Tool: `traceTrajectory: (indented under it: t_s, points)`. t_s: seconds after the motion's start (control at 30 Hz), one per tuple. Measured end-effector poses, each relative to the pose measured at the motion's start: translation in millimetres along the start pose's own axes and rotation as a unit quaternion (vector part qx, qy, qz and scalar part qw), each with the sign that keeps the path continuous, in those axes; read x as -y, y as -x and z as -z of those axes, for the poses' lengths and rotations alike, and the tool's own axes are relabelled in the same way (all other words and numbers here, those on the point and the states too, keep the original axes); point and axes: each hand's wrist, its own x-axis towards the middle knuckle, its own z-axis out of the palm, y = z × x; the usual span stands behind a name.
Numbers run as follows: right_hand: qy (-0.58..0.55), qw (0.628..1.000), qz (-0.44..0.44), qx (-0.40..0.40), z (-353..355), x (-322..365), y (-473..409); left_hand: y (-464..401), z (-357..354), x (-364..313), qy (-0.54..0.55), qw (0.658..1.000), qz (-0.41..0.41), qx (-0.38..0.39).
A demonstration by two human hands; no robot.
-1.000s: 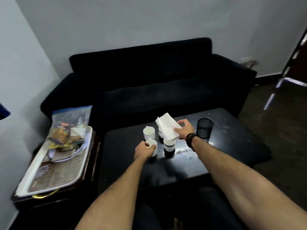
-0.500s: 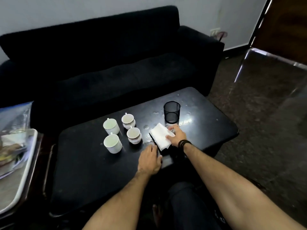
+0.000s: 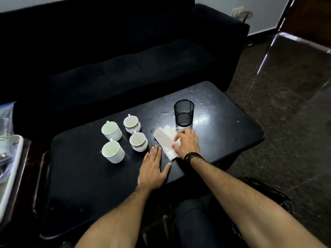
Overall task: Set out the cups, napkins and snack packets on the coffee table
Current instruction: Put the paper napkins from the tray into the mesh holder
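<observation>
- Pressing the white napkins (image 3: 165, 141) flat on the black coffee table (image 3: 223, 140): right hand (image 3: 187, 143) lies on top of the stack, fingers spread and resting on the paper, not pinching it as far as I can tell.
- Left hand (image 3: 153, 169) flat on the table just beside the napkins' near corner, fingers straight, holding nothing.
- Cups look done: four in a loose cluster left of the napkins, all upright. Two plain white mugs (image 3: 112, 130) (image 3: 113, 152) on the left, two patterned teacups (image 3: 132, 124) (image 3: 138, 141) on the right.
- All four cups look empty; insides show bare.
- Black mesh cup (image 3: 184, 112) stands upright just behind the napkins, near but apart from them; appears empty.
- Napkins judged mostly placed, maybe being squared up.
- Snack packets not on the table yet. White tray (image 3: 10, 169) at far left edge on a side stand holds something, with a clear plastic bag (image 3: 6, 119) behind it; contents too cut off to name, likely the packets.
- Left to do, as a guess: fetch the packets, set them out on the free table area.
- Black sofa (image 3: 125, 51) behind the table, nothing on it.
</observation>
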Motion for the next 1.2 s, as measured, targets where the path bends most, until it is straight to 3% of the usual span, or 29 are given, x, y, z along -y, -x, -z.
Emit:
traceTrajectory:
  t_s: [0.1, 0.23, 0.5, 0.57, 0.67, 0.87, 1.07, 1.2]
  points:
    - [-0.14, 0.989, -0.05, 0.019, 3, 3, -4, 0, 1, 1, 0.013, 1.0, 0.008, -0.005]
    - [-0.298, 0.947, -0.122, -0.005, 16, 6, -15, -1, 0, 2, 0.03, 0.999, 0.021, -0.008]
    - [-0.422, 0.894, -0.148, -0.034, 78, 12, -69, -2, -4, 5, 0.063, 0.997, 0.028, -0.028]
    - [-0.399, 0.903, -0.141, -0.076, 95, 13, -91, -3, -5, 6, 0.07, 0.997, 0.028, -0.033]
    - [-0.283, 0.945, -0.138, -0.092, 124, 7, -120, -3, -5, 6, 0.079, 0.996, 0.031, -0.036]
    - [-0.294, 0.932, -0.21, 0.029, 154, 2, -147, -4, -4, 6, 0.076, 0.996, 0.028, -0.041]
    - [-0.108, 0.982, -0.154, -0.018, 157, 5, -155, -5, -3, 5, 0.077, 0.996, 0.032, -0.044]
    - [-0.026, 0.995, -0.094, 0.028, 149, 13, -158, -5, -4, 5, 0.071, 0.996, 0.029, -0.038]
